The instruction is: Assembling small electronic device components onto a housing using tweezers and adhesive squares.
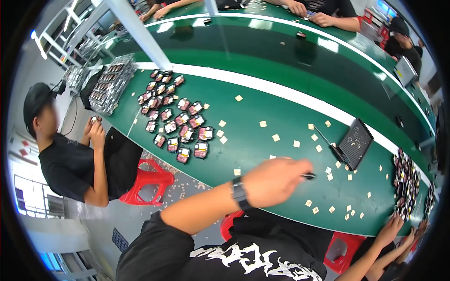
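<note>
My left hand (276, 182), with a dark watch (239, 193) on the wrist, reaches over the green table and is smeared by motion. Its closed fingertips hold a small black piece (309, 176), too blurred to name. At the right end, my right hand (392, 227) touches the near edge of a heap of small black-and-pink packs (404, 185); its fingertips are partly hidden there. Between the hands, small pale square pieces (332, 209) lie scattered. A tilted black tray (355, 144) holds small bits, and a thin dark stick (324, 136) slants beside it.
Many black packs with pink-and-white labels (186, 133) cover the table's left part. Clear plastic trays (111, 86) are stacked at the far left. A co-worker (61, 159) sits left, near a red stool (149, 180). Another person's hands (412, 236) are at far right. A white rail (281, 98) borders the table.
</note>
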The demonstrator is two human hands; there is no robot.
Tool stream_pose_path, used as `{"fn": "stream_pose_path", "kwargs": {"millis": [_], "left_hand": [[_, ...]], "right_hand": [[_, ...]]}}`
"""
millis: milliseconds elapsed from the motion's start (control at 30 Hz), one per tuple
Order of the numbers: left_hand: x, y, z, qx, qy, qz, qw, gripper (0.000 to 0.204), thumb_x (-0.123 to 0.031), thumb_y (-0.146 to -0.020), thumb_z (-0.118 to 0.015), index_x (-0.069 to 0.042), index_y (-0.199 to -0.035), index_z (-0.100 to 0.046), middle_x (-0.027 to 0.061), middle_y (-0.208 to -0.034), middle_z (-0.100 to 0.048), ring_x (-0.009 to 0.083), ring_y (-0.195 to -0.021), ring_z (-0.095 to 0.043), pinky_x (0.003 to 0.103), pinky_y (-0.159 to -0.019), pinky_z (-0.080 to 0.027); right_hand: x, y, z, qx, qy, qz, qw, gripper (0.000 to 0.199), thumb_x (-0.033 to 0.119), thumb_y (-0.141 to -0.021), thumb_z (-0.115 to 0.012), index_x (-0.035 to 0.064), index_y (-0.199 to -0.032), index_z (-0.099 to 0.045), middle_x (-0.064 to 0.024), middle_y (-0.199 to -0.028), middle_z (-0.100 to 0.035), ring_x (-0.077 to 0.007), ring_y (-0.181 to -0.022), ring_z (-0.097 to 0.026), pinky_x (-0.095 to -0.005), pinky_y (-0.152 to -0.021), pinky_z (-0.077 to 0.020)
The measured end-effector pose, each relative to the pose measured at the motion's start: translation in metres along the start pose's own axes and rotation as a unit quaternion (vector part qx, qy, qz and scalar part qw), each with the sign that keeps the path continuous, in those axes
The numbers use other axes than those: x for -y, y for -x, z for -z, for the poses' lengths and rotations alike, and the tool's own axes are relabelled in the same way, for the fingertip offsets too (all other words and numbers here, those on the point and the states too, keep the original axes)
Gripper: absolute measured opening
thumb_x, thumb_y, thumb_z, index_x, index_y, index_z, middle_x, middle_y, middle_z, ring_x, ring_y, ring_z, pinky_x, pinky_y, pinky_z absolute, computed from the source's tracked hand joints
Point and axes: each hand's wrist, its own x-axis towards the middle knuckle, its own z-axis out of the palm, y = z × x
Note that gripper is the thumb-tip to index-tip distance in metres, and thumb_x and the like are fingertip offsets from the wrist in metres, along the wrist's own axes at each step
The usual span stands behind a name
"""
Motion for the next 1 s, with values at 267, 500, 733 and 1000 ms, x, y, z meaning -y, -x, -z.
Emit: {"fn": "stream_pose_path", "kwargs": {"millis": [267, 500, 733, 1000], "left_hand": [[0.073, 0.1, 0.109, -0.388, -0.202, 0.193, 0.878, 0.02, 0.0, -0.087, -0.069, 0.0, -0.107, -0.068, 0.014, -0.094, -0.068, 0.0245, -0.079, -0.067, 0.036, -0.074, -0.054], [0.131, 0.124, 0.174, -0.413, -0.253, 0.373, 0.792, 0.021, -0.011, -0.085, -0.074, -0.002, -0.103, -0.071, 0.0141, -0.089, -0.068, 0.0278, -0.074, -0.068, 0.039, -0.07, -0.054], [0.118, 0.094, 0.169, -0.362, -0.475, 0.281, 0.751, 0.035, -0.025, -0.083, -0.077, -0.004, -0.11, -0.074, 0.0184, -0.112, -0.069, 0.0384, -0.106, -0.063, 0.047, -0.096, -0.048], [-0.03, -0.041, -0.021, 0.115, 0.502, 0.204, 0.832, 0.06, -0.04, -0.11, -0.043, 0.005, -0.151, -0.038, 0.0195, -0.135, -0.061, 0.024, -0.115, -0.063, 0.036, -0.095, -0.051]], "right_hand": [[0.051, 0.021, 0.021, -0.041, -0.117, 0.104, 0.987, 0.026, 0.007, -0.101, -0.062, 0.0028, -0.127, -0.066, -0.0148, -0.121, -0.059, -0.0309, -0.103, -0.064, -0.0383, -0.084, -0.0538], [0.116, 0.012, 0.051, -0.047, -0.195, 0.217, 0.955, 0.028, -0.001, -0.099, -0.063, -0.0003, -0.127, -0.065, -0.0171, -0.122, -0.059, -0.0301, -0.099, -0.065, -0.0372, -0.078, -0.0529], [0.119, 0.035, 0.074, -0.037, -0.223, 0.213, 0.95, 0.031, -0.002, -0.095, -0.068, 0.0018, -0.126, -0.068, -0.0172, -0.123, -0.06, -0.0303, -0.105, -0.064, -0.0356, -0.084, -0.0528], [0.26, -0.006, 0.129, -0.124, -0.337, 0.38, 0.852, 0.028, 0.009, -0.073, -0.079, 0.0084, -0.101, -0.076, -0.0059, -0.09, -0.059, -0.0161, -0.059, -0.054, -0.0304, -0.047, -0.0409]]}}
